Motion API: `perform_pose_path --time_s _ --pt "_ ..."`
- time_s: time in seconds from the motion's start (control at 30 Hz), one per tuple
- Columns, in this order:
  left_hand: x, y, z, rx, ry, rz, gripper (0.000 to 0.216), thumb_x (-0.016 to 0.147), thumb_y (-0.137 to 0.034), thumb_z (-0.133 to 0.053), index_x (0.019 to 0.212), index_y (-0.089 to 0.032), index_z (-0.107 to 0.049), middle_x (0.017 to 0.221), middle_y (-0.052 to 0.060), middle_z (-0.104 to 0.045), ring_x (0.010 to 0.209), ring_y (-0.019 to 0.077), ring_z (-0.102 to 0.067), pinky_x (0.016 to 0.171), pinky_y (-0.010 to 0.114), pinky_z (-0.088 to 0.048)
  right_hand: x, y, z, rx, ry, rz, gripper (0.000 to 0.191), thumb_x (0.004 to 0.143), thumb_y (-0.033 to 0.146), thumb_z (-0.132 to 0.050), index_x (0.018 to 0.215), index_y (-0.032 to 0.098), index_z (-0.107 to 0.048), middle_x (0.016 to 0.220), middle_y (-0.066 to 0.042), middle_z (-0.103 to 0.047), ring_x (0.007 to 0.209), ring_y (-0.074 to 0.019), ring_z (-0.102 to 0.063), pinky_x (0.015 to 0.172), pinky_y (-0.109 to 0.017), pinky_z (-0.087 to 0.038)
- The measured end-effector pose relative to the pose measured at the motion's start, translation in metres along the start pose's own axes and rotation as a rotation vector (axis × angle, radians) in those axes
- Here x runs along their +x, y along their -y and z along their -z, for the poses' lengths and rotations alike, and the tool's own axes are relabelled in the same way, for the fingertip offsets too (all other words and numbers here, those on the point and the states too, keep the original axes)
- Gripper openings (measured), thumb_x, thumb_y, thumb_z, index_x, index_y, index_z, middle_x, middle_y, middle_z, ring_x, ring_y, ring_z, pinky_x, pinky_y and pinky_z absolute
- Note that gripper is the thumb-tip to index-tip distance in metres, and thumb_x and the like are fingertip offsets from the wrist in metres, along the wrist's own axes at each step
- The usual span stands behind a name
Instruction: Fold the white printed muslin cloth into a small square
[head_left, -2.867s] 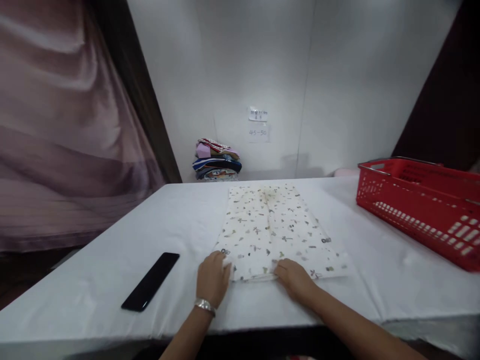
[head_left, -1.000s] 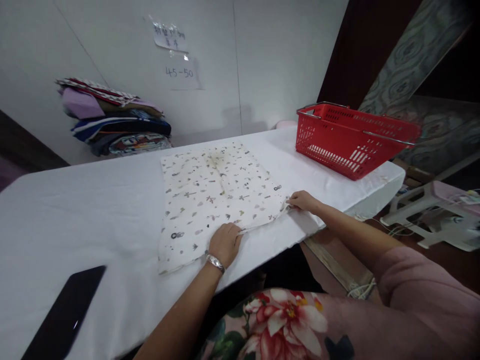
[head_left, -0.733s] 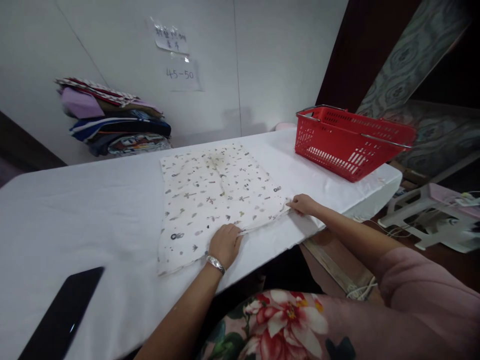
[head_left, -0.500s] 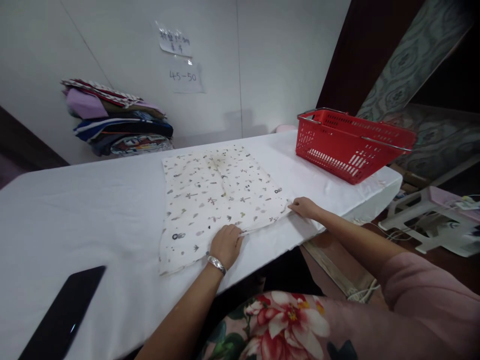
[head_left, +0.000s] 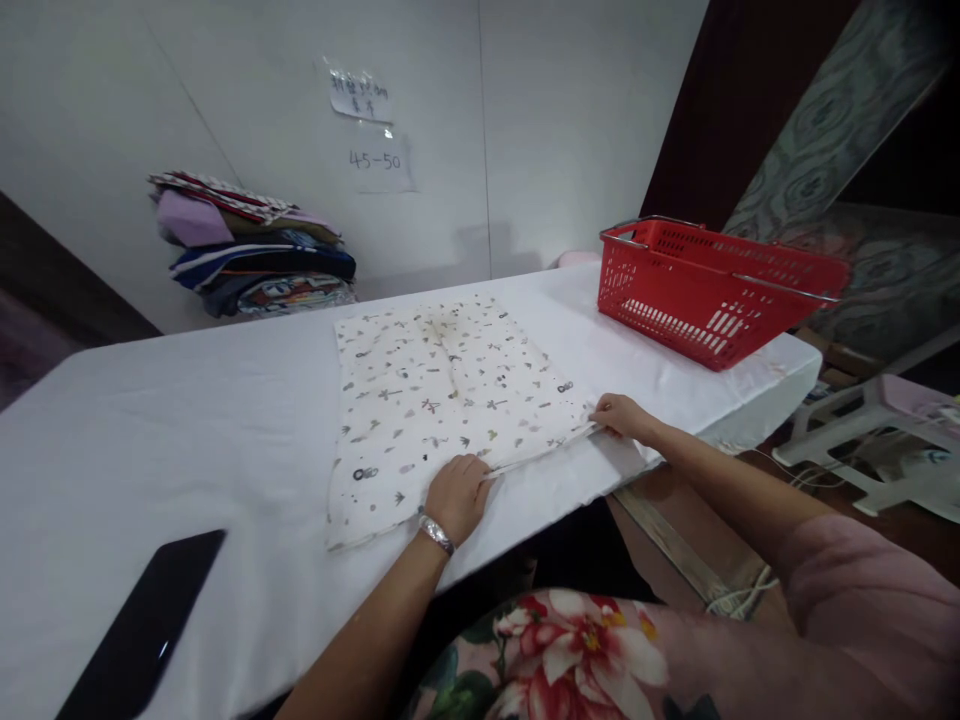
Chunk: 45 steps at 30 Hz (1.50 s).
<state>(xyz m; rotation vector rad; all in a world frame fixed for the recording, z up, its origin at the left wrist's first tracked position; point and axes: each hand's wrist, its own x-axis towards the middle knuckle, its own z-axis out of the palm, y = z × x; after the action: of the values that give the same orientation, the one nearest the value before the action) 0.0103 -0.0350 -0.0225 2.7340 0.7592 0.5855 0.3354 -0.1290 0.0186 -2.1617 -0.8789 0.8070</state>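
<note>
A cream cloth (head_left: 442, 395) printed with small dark motifs lies flat on the white table (head_left: 187, 420). My left hand (head_left: 459, 493), with a silver watch on the wrist, rests on the middle of the cloth's near edge, fingers pinching the hem. At the cloth's near right corner my right hand (head_left: 619, 414) pinches the fabric, close to the table's edge.
A black phone (head_left: 142, 630) lies near the front left edge. A stack of folded clothes (head_left: 251, 250) sits against the back wall under two paper notes (head_left: 371, 130). A red plastic basket (head_left: 712, 290) stands at the table's right end. A white stool (head_left: 877, 440) is on the floor right.
Since 2.9 s ago my view has turned right and my right hand has slid to the cloth's right corner. Over the last second both hands have stayed put; only the view drifted slightly.
</note>
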Motion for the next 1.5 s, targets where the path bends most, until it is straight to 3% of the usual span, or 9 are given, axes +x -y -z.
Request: perform_pose_path --time_s 0.1,0.4,0.57,0.7,1.0,1.13,1.37,1.5 --pt "0.000 -0.001 -0.001 0.008 0.022 -0.001 0.008 0.089 -0.022 -0.050 0.086 -0.018 -0.057 0.087 0.005 -0.061 0.084 0.0202 -0.053 0.077 0.034 -0.044 -0.001 0.001 0.003 0.077 -0.025 0.070 0.020 0.074 0.024 -0.067 0.070 0.019 -0.048 0.047 0.006 -0.052 0.040 -0.0073 -0.046 0.038 -0.018 -0.036" --pt "0.002 -0.001 -0.001 0.036 0.064 0.003 0.006 0.086 -0.018 -0.052 0.086 -0.019 -0.058 0.088 0.006 -0.061 0.085 0.0209 -0.053 0.078 0.035 -0.045 -0.009 -0.003 0.014 0.166 0.125 -0.106 0.030 0.068 0.036 -0.073 0.073 0.020 -0.048 0.048 0.005 -0.053 0.042 -0.0082 -0.048 0.040 -0.019 -0.036" --pt "0.002 0.000 -0.003 0.021 0.056 0.001 0.008 0.087 -0.021 -0.051 0.087 -0.019 -0.059 0.089 0.006 -0.061 0.086 0.0211 -0.053 0.078 0.036 -0.044 -0.005 0.000 0.015 0.273 0.116 0.062 0.033 0.069 0.044 -0.069 0.074 0.020 -0.048 0.051 0.005 -0.052 0.044 -0.0078 -0.049 0.042 -0.019 -0.037" --pt "0.002 0.001 -0.004 0.021 0.052 0.004 0.008 0.088 -0.021 -0.050 0.087 -0.019 -0.059 0.088 0.006 -0.061 0.085 0.0206 -0.052 0.077 0.035 -0.044 -0.002 -0.006 0.012 0.066 0.130 0.056 0.029 0.068 0.040 -0.069 0.070 0.020 -0.049 0.045 0.008 -0.047 0.038 -0.0070 -0.043 0.039 -0.019 -0.031" --pt "0.003 -0.001 -0.004 0.039 0.054 -0.011 0.009 0.088 -0.022 -0.051 0.086 -0.019 -0.059 0.087 0.006 -0.061 0.084 0.0211 -0.052 0.076 0.035 -0.044 -0.004 -0.016 0.011 -0.019 0.105 0.079 0.015 0.072 0.028 -0.061 0.070 0.021 -0.049 0.045 0.008 -0.046 0.038 -0.0080 -0.041 0.039 -0.020 -0.028" --pt "0.003 -0.002 -0.003 0.050 0.066 -0.020 0.010 0.087 -0.021 -0.050 0.087 -0.019 -0.060 0.088 0.007 -0.061 0.085 0.0214 -0.053 0.077 0.036 -0.044 -0.004 -0.021 0.007 -0.258 0.070 0.122 0.008 0.072 0.025 -0.059 0.071 0.020 -0.053 0.052 0.005 -0.051 0.045 -0.0095 -0.046 0.045 -0.021 -0.031" --pt "0.004 -0.002 -0.004 0.121 0.082 -0.047 0.009 0.086 -0.018 -0.052 0.088 -0.019 -0.060 0.094 0.007 -0.061 0.088 0.0229 -0.052 0.078 0.038 -0.044 -0.018 -0.020 0.000 -0.737 -0.065 0.327 0.009 0.083 0.027 -0.051 0.079 0.020 -0.056 0.075 -0.004 -0.062 0.068 -0.0156 -0.053 0.057 -0.025 -0.032" --pt "0.004 -0.002 -0.004 0.111 0.090 -0.046 0.007 0.086 -0.019 -0.053 0.088 -0.018 -0.060 0.091 0.007 -0.061 0.087 0.0229 -0.052 0.077 0.037 -0.044 -0.030 -0.022 -0.004 -0.845 -0.146 0.627 0.018 0.087 0.020 -0.041 0.081 0.019 -0.057 0.093 -0.010 -0.062 0.087 -0.0204 -0.053 0.069 -0.028 -0.038"
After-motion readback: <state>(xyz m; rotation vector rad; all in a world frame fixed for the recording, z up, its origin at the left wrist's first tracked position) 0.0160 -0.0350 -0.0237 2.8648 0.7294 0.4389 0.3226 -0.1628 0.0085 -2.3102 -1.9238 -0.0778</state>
